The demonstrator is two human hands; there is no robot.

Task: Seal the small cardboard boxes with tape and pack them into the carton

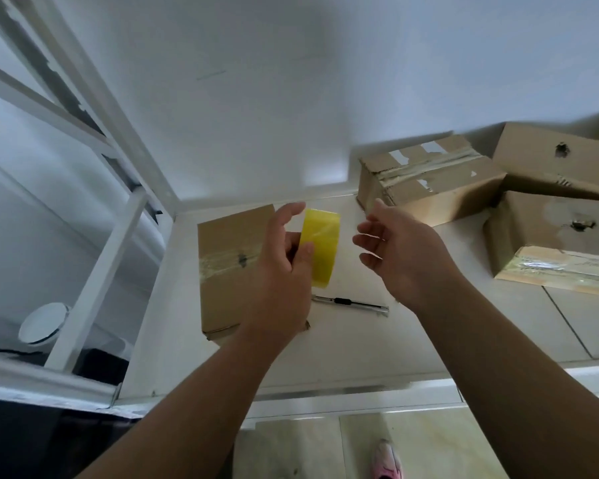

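Observation:
My left hand (282,267) holds a yellow roll of tape (320,247) upright above the white counter (343,347), thumb and fingers curled round its edge. Under that hand lies a small flat cardboard box (229,257) with clear tape across its top. My right hand (398,250) hovers just right of the roll, fingers loosely spread, holding nothing. A taped cardboard box (429,181) stands at the back against the wall. Two more boxes (557,157) (554,240) are stacked at the far right.
A metal utility knife (350,302) lies on the counter below the tape roll. A white metal frame (94,216) runs along the left side, with a white bowl (44,323) beyond it. The counter's front edge is near me; a pink shoe (389,459) shows on the floor.

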